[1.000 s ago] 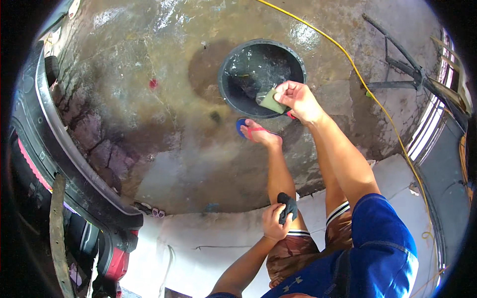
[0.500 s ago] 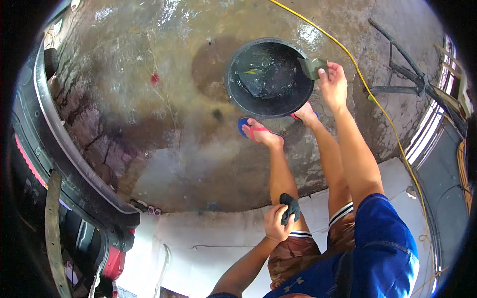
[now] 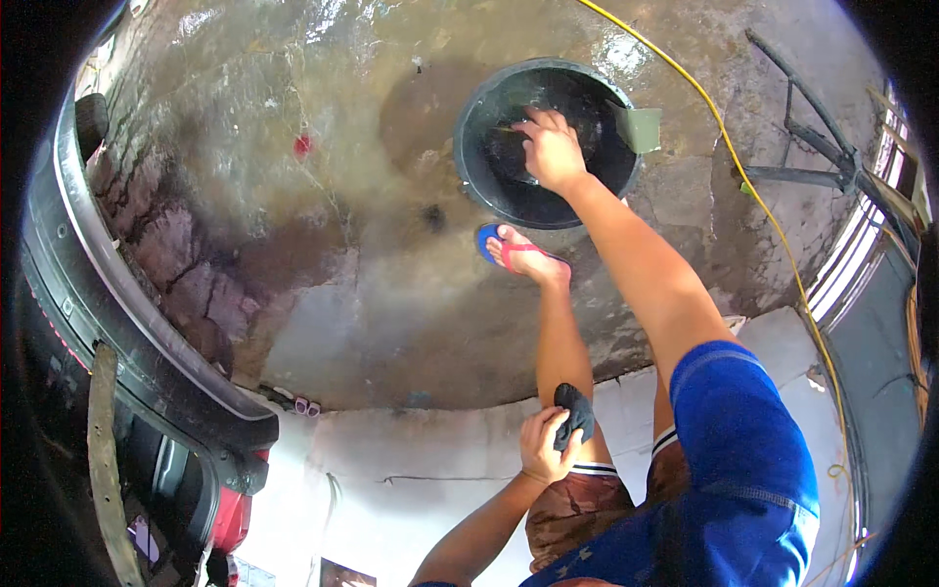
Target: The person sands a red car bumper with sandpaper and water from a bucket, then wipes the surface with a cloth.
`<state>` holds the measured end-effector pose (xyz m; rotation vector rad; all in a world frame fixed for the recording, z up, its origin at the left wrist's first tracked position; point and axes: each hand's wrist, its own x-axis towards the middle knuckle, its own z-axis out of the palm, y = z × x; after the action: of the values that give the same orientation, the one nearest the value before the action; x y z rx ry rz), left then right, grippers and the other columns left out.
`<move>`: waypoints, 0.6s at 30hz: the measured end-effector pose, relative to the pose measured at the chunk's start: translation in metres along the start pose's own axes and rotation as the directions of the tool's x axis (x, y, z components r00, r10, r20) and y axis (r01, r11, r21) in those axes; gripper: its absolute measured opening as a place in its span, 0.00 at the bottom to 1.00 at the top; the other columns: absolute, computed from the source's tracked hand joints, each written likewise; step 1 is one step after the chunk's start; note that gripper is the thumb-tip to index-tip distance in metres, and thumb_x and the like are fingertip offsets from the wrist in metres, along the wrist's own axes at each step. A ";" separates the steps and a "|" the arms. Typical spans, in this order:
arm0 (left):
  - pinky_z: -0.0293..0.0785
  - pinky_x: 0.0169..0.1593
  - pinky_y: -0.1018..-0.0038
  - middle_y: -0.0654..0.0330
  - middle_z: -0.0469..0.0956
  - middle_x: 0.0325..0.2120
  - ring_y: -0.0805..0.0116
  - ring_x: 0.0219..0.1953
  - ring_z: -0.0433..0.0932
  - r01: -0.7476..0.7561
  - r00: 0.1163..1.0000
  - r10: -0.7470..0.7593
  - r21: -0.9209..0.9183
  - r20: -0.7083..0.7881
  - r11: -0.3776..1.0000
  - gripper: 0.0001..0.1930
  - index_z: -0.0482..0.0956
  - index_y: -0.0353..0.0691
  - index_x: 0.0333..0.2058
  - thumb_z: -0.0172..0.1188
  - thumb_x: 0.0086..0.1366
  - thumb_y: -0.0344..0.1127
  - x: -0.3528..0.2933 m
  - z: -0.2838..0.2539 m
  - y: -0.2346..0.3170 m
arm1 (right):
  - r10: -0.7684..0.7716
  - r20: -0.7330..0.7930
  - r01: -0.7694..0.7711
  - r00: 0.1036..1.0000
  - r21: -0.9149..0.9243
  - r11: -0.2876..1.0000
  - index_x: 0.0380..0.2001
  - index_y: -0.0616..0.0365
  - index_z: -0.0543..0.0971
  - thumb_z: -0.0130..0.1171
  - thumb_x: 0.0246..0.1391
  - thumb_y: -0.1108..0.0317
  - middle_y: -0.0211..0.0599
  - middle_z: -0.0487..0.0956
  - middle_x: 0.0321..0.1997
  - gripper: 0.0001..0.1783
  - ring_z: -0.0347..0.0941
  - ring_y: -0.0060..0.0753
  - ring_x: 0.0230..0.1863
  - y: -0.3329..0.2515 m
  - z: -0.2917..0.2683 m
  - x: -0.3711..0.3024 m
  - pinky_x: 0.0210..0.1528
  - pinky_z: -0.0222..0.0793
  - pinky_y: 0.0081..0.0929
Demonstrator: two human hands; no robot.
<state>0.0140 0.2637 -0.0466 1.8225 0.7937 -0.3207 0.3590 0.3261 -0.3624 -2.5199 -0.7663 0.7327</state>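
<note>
R hand (image 3: 555, 152) now off green sheet (image 3: 639, 128), in blk tub (image 3: 469, 161), grip unclear; sheet's over tub's R rim. L hand (image 3: 544, 447) still holding blk cloth (image 3: 577, 414). Wet floor (image 3: 323, 235), yellow hose (image 3: 719, 120) at R.

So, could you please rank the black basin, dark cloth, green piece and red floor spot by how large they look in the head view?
1. Black basin
2. Dark cloth and green piece: too alike to rank; the cloth looks nearer the camera
3. Red floor spot

A round black basin (image 3: 476, 161) stands upright, an olive-green sheet (image 3: 640, 129) bent over its right rim; a black cloth (image 3: 574, 416) is bunched well apart.
</note>
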 end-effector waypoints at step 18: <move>0.74 0.54 0.55 0.45 0.80 0.47 0.44 0.48 0.79 0.028 0.999 -0.027 -0.031 0.030 0.999 0.21 0.78 0.36 0.50 0.70 0.59 0.36 0.007 -0.002 -0.002 | 0.092 0.457 -0.423 0.885 0.871 -0.249 0.46 0.59 0.80 0.61 0.66 0.73 0.35 0.85 0.41 0.07 0.81 0.28 0.40 -0.007 -0.078 -0.054 0.42 0.80 0.31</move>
<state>0.0174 0.2689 -0.0516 1.7756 0.7994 -0.3500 0.3634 0.2813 -0.2786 -0.9279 0.4529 1.1232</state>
